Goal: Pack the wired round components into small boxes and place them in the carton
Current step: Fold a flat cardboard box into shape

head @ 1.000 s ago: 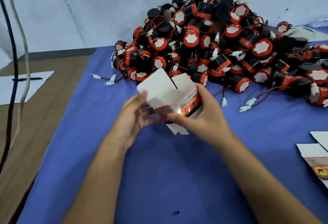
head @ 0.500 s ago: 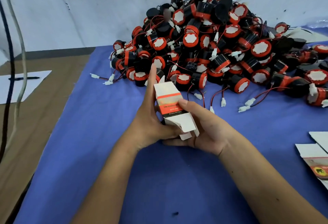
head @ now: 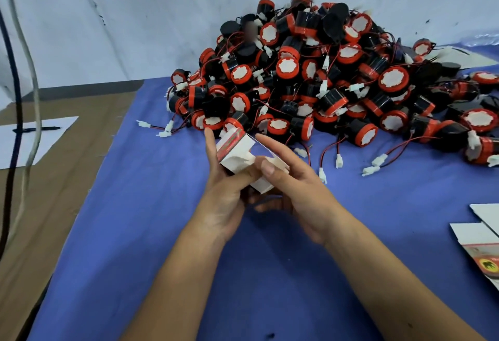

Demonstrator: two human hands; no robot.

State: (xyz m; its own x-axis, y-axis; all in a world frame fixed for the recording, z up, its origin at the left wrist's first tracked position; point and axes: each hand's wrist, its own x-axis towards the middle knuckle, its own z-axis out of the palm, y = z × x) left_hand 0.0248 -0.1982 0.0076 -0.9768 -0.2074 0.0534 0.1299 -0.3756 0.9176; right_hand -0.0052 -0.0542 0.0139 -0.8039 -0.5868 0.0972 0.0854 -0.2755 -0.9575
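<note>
A small white box with a red printed band is held between both my hands above the blue cloth. My left hand cradles it from the left, fingers straight along its side and thumb under it. My right hand holds it from the right, thumb pressing a white flap, index finger stretched along the top edge. Behind it lies a big heap of black and red round components with red and black wires and white plugs.
Flat unfolded box blanks lie at the right edge. The blue cloth covers the table; brown cardboard with a white sheet lies to the left. Cables hang at the far left. No carton is in view.
The box has been turned and squared up between my hands, from a flat open blank to a formed box with its end flaps facing me. Both hands shifted slightly toward the pile.
</note>
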